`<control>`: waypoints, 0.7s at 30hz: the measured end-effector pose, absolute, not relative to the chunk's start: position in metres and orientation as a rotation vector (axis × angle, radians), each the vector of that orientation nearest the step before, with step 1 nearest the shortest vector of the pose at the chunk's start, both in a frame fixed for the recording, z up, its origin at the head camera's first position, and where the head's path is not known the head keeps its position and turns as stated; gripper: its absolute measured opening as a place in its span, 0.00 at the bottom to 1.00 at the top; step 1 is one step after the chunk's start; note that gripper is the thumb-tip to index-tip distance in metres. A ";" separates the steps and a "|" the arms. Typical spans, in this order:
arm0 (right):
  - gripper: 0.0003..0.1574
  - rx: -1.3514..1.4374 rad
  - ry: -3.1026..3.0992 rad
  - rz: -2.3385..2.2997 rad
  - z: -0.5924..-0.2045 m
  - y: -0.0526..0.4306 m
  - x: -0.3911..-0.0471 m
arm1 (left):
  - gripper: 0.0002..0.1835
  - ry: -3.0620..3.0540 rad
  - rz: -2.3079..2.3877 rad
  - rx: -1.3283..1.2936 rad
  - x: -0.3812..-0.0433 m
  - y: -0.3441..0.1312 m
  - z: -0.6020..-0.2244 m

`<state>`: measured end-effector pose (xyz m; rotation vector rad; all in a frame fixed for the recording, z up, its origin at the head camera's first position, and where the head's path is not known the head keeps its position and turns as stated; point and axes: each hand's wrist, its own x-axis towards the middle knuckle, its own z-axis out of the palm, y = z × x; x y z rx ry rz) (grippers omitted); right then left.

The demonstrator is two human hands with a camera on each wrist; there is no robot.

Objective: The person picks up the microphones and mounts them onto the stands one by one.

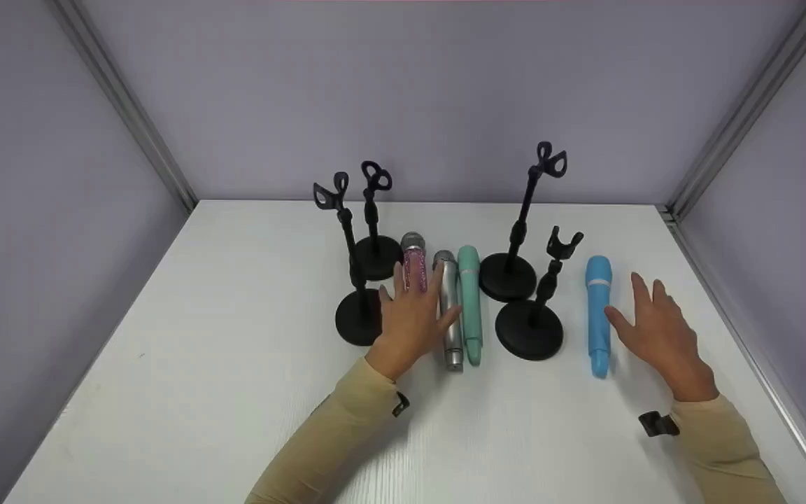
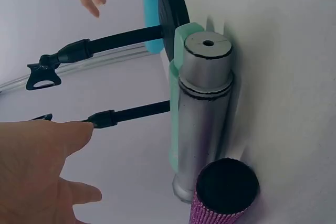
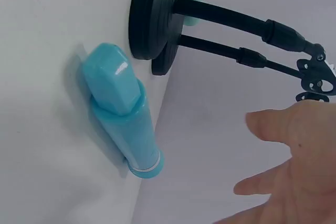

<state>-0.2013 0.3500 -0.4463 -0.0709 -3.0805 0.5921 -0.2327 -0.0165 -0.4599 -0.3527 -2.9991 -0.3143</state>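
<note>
My left hand, fingers spread, is above the pink glittery microphone and holds nothing. Just right of it lie a silver microphone and a mint-green microphone, side by side. In the left wrist view the silver microphone lies with its butt end toward the camera, the pink one below it. My right hand has its fingers spread beside the blue microphone, apart from it in the right wrist view. Its tapered end points at that camera.
Two black microphone stands rise left of the microphones. Two more stands are between the mint-green and blue ones. The white table meets grey walls at its back and sides.
</note>
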 end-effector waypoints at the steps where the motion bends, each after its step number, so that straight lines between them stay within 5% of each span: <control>1: 0.53 -0.065 -3.072 0.603 -0.446 0.351 -0.203 | 0.41 -2.986 -0.323 -0.364 -0.233 -0.017 -0.459; 10: 0.42 -0.100 -3.105 0.657 -0.439 0.357 -0.226 | 0.24 -2.894 -0.333 -0.454 -0.234 -0.022 -0.454; 21: 0.48 -0.161 -3.248 0.651 -0.443 0.360 -0.253 | 0.21 -2.926 -0.442 -0.498 -0.235 -0.025 -0.447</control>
